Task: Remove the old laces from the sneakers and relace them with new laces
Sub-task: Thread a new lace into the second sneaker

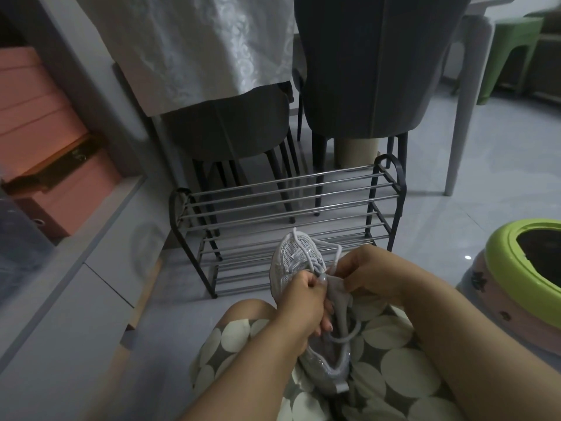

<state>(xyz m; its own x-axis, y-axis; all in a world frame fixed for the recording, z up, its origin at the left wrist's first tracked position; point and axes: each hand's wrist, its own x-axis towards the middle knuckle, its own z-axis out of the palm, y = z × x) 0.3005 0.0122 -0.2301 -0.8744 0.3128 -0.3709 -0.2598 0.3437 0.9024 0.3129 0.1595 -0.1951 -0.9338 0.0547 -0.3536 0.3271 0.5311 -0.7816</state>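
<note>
One pale grey sneaker (303,299) lies on the seated person's lap, toe toward the two-tier metal shoe rack (288,214), with one lace (318,253) looped loose over its front. The left hand (300,302) grips the shoe's upper, fingers curled round it, and the right hand (364,275) pinches the lace. Both hands hide the eyelets, and behind stand two dark chairs (373,71), their tops cut off.

sneaker (306,299) midsection hidden behind left hand (299,305)
</note>
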